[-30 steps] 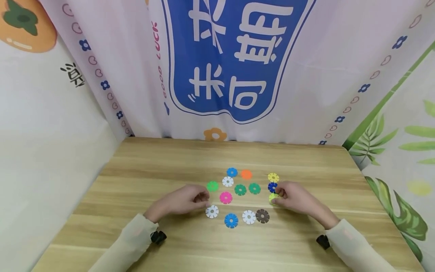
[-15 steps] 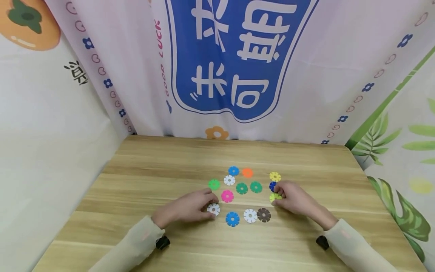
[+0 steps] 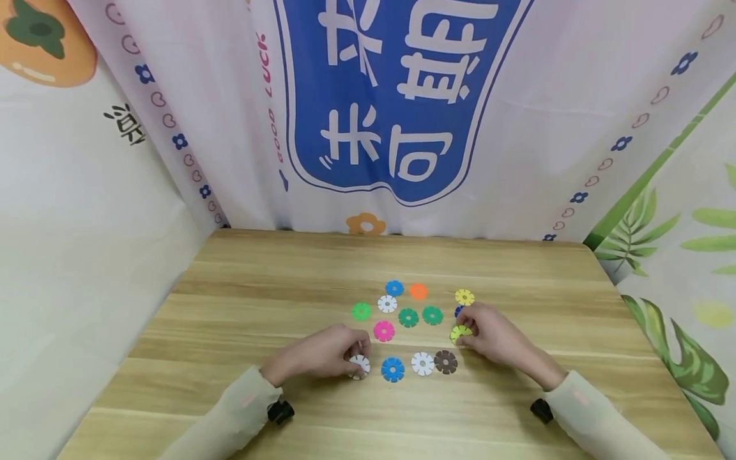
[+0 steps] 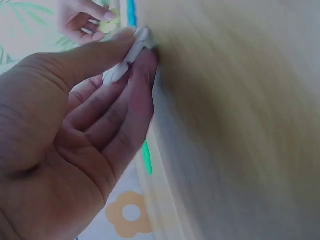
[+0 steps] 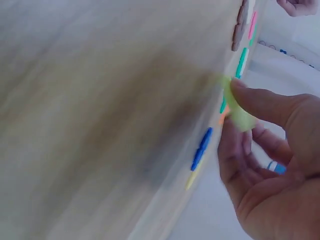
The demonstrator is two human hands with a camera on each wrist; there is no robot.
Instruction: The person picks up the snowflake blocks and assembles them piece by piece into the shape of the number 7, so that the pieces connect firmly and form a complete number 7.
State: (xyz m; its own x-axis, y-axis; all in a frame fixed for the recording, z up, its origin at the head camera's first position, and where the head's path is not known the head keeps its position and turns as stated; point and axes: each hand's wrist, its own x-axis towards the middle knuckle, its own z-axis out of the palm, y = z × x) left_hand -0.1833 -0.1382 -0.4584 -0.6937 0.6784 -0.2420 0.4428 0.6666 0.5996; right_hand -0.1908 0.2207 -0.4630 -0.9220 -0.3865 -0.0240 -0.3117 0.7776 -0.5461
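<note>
My left hand [image 3: 330,352] pinches a white notched plastic disc [image 3: 360,365] between thumb and fingers; in the left wrist view that white disc [image 4: 120,67] is tilted in the fingertips. On the right, my right hand [image 3: 491,335] pinches a yellow-green notched disc [image 3: 460,333], blurred in the right wrist view, where the same yellow-green disc [image 5: 240,110] stands raised over the table. A dark blue disc [image 3: 459,311] is partly hidden behind the right fingers, with a yellow disc [image 3: 464,296] beyond it. Close to the left fingertips lies a blue disc [image 3: 393,369].
Between the hands, a white disc [image 3: 422,363] and brown disc [image 3: 445,362] lie edge to edge. Farther back are pink [image 3: 384,331], bright green [image 3: 361,311], orange [image 3: 418,291] and several other discs. The wooden table [image 3: 276,275] meets a printed curtain [image 3: 241,160] behind.
My left hand has moved right and toward the front, and now grips the white disc. My right hand has taken up the yellow-green disc and shifted slightly left.
</note>
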